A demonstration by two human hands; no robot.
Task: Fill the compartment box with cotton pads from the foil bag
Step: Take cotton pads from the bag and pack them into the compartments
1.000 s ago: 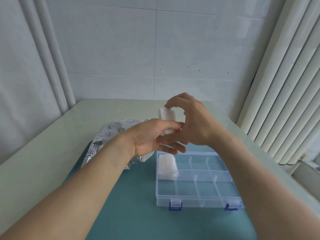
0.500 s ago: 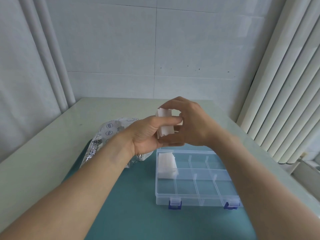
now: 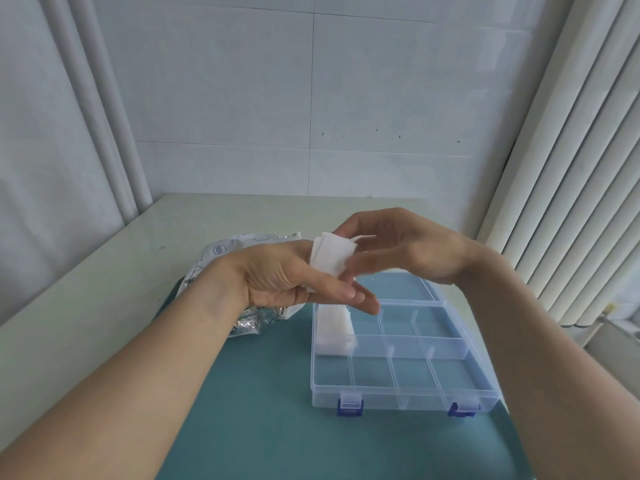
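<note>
Cotton pads (image 3: 331, 341) fill the far-left compartment of the clear compartment box (image 3: 403, 396) on the teal mat (image 3: 263, 427). Above it, the left hand (image 3: 287, 275) holds a small stack of pads (image 3: 330, 258) with its fingers; the right hand (image 3: 398, 247) is beside it, fingers loosely spread. Behind lies the foil bag (image 3: 249, 317).

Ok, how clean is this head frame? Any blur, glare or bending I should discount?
Head view: right hand is motion-blurred at the fingertips; left hand and the held cotton pads are sharp. Light is soft and even, shadows faint. The foil bag glints at its crumpled edge. Wide-angle bending curves the wall pipes and blinds. The compartment box reads clearly.
</note>
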